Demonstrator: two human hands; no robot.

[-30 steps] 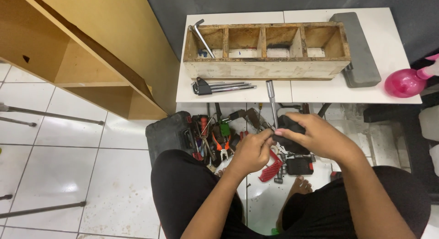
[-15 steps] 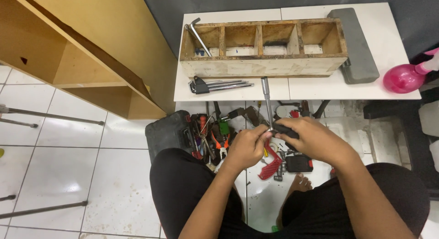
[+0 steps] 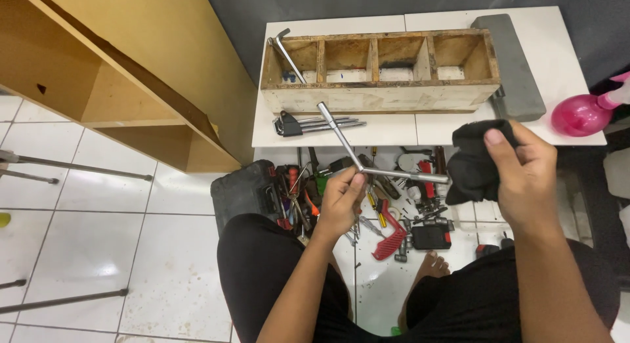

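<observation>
Presently left hand [image 3: 341, 202] pinches the wrench [image 3: 367, 160], right hand [image 3: 518, 175] at 3 o'clock clutches the cloth [image 3: 476, 160] — a loose pinch could drop the wrench onto the tools [image 3: 394, 212] at 6 o'clock.

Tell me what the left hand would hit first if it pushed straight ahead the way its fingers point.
Likely the hex key set at the white table's near edge, beyond the Y-shaped wrench the left hand holds; depth is unclear.

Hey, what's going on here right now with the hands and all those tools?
A seated person holds a metal Y-shaped wrench at its junction in the left hand. The right hand grips a black cloth wrapped around the end of one wrench arm. Loose tools lie on the floor below. On the white table sit a wooden compartment box, a hex key set and a pink spray bottle.
</observation>
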